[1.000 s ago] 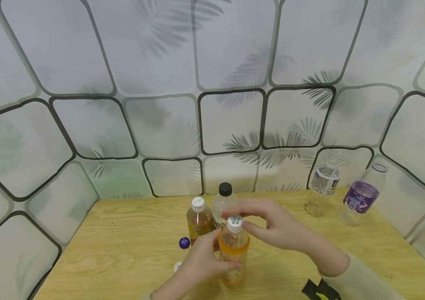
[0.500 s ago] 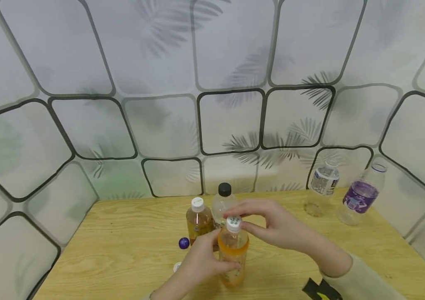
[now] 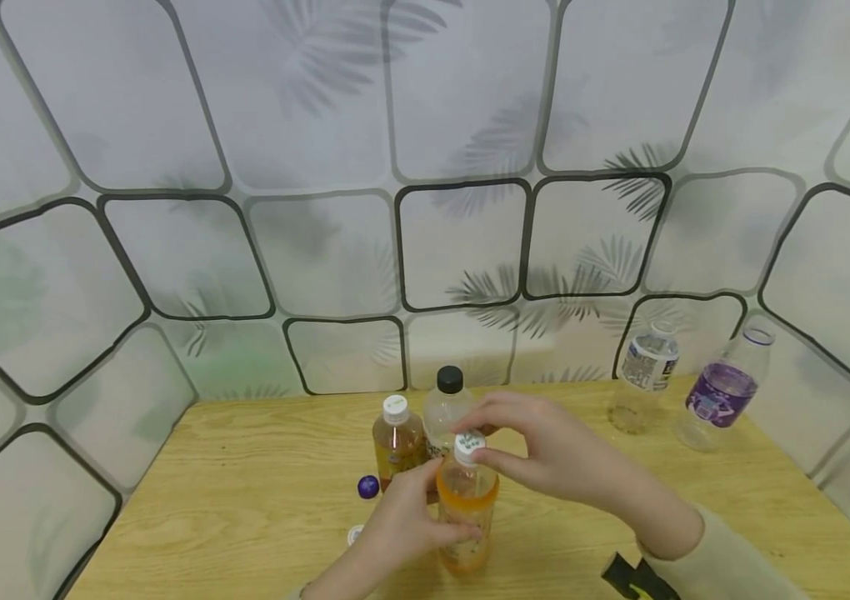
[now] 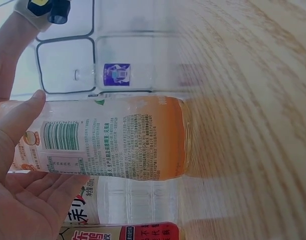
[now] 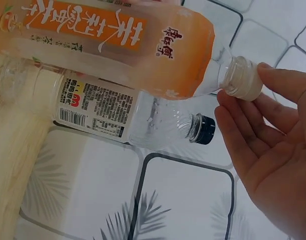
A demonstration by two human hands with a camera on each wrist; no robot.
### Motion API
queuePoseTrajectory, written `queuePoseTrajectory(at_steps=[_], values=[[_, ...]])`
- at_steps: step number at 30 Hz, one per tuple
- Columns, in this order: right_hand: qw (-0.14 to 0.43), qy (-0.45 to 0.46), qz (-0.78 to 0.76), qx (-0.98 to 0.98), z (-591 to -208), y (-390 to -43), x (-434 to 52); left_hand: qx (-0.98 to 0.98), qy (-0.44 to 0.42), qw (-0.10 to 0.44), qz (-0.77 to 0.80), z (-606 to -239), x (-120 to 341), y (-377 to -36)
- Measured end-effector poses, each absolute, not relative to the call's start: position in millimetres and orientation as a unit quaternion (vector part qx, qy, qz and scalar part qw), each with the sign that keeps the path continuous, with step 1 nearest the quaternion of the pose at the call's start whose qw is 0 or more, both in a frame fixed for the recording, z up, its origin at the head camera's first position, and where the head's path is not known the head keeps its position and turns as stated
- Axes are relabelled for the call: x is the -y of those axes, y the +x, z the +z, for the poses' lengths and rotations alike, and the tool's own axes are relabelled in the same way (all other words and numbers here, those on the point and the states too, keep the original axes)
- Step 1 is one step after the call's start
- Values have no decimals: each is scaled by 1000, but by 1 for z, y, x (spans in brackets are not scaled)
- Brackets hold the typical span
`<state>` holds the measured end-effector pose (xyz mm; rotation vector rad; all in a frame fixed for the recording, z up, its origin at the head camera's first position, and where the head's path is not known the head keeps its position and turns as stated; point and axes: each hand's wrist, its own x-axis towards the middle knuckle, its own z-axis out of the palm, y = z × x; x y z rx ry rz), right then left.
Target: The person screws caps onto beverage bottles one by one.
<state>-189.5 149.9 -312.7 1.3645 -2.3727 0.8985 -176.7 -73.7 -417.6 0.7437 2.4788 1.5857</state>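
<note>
An orange-labelled bottle (image 3: 467, 500) stands upright on the wooden table, its white cap (image 3: 469, 447) on the neck. My left hand (image 3: 406, 517) grips its body, thumb across the front; in the left wrist view the thumb and fingers lie around the label (image 4: 100, 140). My right hand (image 3: 545, 446) pinches the white cap between thumb and fingers, as the right wrist view shows at the bottle neck (image 5: 227, 75). Right behind stand a clear bottle with a black cap (image 3: 450, 380) and an amber drink bottle (image 3: 397, 442) with a white cap, partly hidden by my left hand.
Two uncapped clear bottles stand at the back right, one with a grey-white label (image 3: 648, 362), one with a purple label (image 3: 722, 393). A purple cap (image 3: 368, 487) and a white cap (image 3: 354, 534) lie left of my left hand. A patterned wall (image 3: 335, 250) rises behind the table.
My right hand's fingers and thumb have shifted slightly around the white cap, and the printed cap top looks turned a little. The left hand and the bottle stay in place.
</note>
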Motion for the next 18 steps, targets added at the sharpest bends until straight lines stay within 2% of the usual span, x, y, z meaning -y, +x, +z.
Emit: queuePoseTrajectory(at_steps=[13, 16, 18], values=[[222, 421, 264, 839, -314, -181, -140, -819, 241, 59, 517, -415, 74, -177], [208, 447, 276, 825, -317, -186, -142, -818, 245, 58, 517, -416, 74, -177], [174, 471, 299, 812, -319, -190, -145, -817, 247, 57, 518, -416, 74, -177]])
